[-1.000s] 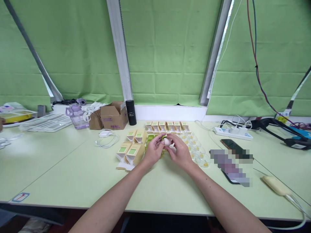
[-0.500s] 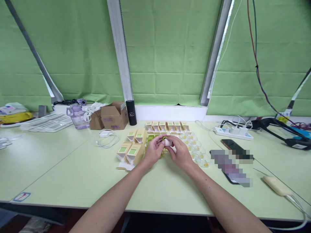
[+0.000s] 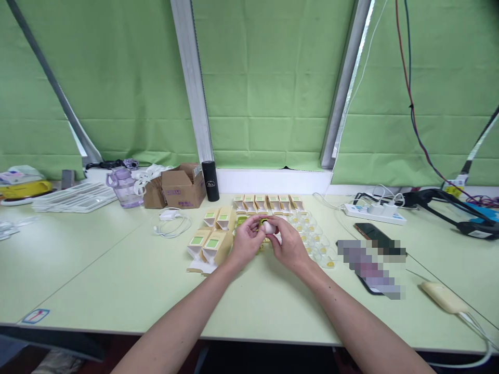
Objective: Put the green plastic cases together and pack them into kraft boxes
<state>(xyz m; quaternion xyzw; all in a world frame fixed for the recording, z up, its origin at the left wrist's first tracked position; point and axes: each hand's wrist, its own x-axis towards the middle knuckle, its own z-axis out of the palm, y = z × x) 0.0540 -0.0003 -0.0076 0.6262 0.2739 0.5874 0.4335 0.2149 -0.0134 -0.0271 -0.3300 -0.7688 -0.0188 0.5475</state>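
Observation:
Close together over the middle of the table, both my hands are closed on one small white rounded piece [image 3: 268, 227]. Its left end has a green part with a dark inside [image 3: 263, 221], pinched by my left hand [image 3: 248, 240]. The white end sits in the fingers of my right hand [image 3: 289, 241]. Behind and below the hands lie green pieces [image 3: 241, 221], partly hidden. Clear plastic shells with yellow centres [image 3: 315, 239] stand in rows by my right hand. Open cream boxes with green squares [image 3: 213, 244] are left of my left hand.
More small open boxes [image 3: 268, 203] line up at the back. A cardboard box [image 3: 181, 188], a black tumbler [image 3: 211, 181] and a purple bottle [image 3: 125, 188] stand back left. To the right are phones [image 3: 380, 239], a power strip [image 3: 374, 213] and a cream power bank [image 3: 443, 297].
Both hands stay in nearly the same place, with only a slight shift of the fingers around the white piece. Everything else on the table looks unchanged.

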